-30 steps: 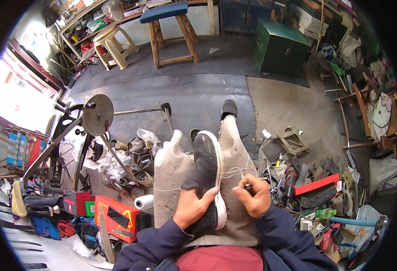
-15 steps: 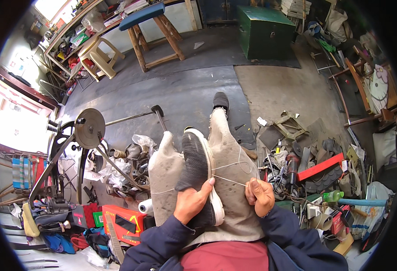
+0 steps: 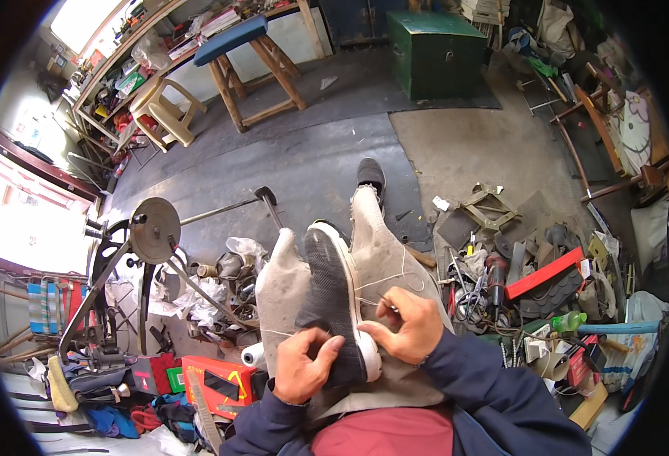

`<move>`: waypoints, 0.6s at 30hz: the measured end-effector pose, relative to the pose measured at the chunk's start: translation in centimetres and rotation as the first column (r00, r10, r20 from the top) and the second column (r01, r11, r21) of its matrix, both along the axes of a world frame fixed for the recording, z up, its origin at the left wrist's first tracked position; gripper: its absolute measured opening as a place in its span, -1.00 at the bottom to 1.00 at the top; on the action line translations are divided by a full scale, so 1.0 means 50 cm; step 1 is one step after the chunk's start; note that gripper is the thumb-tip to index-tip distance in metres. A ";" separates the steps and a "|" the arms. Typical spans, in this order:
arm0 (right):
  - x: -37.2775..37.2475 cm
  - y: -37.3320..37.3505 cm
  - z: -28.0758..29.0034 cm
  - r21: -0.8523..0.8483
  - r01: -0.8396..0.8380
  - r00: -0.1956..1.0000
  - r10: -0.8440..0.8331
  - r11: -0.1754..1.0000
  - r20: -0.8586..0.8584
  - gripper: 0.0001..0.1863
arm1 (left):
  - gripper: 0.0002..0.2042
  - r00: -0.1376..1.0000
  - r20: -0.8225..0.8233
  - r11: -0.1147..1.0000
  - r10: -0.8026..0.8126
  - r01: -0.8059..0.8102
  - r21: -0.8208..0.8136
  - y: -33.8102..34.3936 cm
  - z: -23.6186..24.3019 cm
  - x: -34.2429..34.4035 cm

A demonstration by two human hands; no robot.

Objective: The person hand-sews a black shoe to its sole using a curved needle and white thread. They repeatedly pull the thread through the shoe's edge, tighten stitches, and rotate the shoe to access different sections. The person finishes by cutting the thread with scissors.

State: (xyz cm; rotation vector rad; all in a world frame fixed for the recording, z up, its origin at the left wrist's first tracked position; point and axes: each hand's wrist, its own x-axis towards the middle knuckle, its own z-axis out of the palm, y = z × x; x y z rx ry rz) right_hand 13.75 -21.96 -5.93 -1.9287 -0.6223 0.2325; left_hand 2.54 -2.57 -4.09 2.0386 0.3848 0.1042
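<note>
A black knit shoe (image 3: 325, 281) with a white sole lies on its side along my lap, on a grey-beige cloth (image 3: 281, 296) that covers my legs. My left hand (image 3: 304, 366) is at the shoe's left side near the heel, its fingers curled toward the thumb; what they pinch, if anything, is too small to make out. By the sole's right edge, my right hand (image 3: 410, 328) is curled round white thread (image 3: 404, 277), its thumb close to the sole. The thread runs from the sole's edge and loops over the cloth. Another strand crosses the cloth left of the shoe.
A hand-cranked machine with a round wheel (image 3: 155, 229) stands at the left. A white thread spool (image 3: 253, 355) and a red box (image 3: 217, 384) lie beside my left arm. Tools and scraps, with a red bar (image 3: 543, 273), crowd the right. A blue-topped stool (image 3: 232, 39) and green chest (image 3: 437, 57) stand farther off.
My left hand has let go of the sole's edge and moved to the shoe's left side. My right hand has moved left to the sole, and the thread it was pulling taut has slackened.
</note>
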 end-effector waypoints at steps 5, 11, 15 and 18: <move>0.002 0.039 0.003 -0.188 -0.020 0.999 0.027 0.982 0.036 -0.57 | -0.58 0.945 0.165 0.955 0.284 -0.295 0.045 0.053 -0.047 -0.067; -0.007 0.043 -0.006 -0.109 0.044 0.994 -0.032 0.993 0.107 -0.51 | -0.72 0.761 0.182 0.779 0.623 -0.582 -0.232 0.176 -0.065 -0.108; -0.006 0.038 -0.014 -0.078 0.042 0.992 -0.032 0.996 0.121 -0.53 | -0.87 0.481 0.296 0.519 0.825 -0.439 -0.733 0.189 -0.024 -0.094; -0.007 0.030 -0.018 -0.043 0.047 0.998 -0.045 0.998 0.031 -0.59 | -0.82 0.594 0.495 0.600 0.635 0.024 -0.799 0.146 0.039 -0.081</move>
